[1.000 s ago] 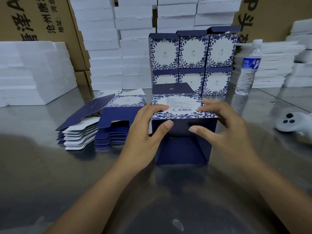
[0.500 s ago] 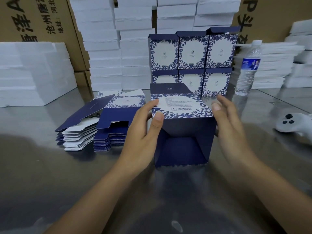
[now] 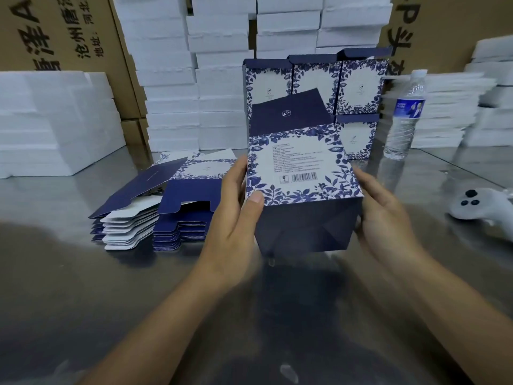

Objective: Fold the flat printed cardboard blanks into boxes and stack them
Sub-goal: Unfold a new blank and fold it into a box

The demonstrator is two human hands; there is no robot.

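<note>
A folded blue-and-white floral box [image 3: 302,187] is lifted off the steel table, its barcode panel facing me and its navy lid flap [image 3: 288,113] standing up at the back. My left hand [image 3: 236,215] grips its left side with the thumb on the front panel. My right hand [image 3: 380,215] holds the right side, fingers behind the box. Its navy bottom looks closed. Behind it stands a stack of finished boxes [image 3: 358,87], two rows high. A pile of flat printed blanks [image 3: 166,207] lies to the left.
A water bottle [image 3: 405,115] stands at the right, and a white controller [image 3: 483,207] lies near the right edge. White foam slabs [image 3: 55,120] and foam stacks [image 3: 222,65] line the back, in front of brown cartons [image 3: 63,31]. The steel table [image 3: 83,287] reflects light.
The box has been lifted off the table and tilted up toward me. Its open bottom now looks closed. Both hands moved from the top edge to the box's sides.
</note>
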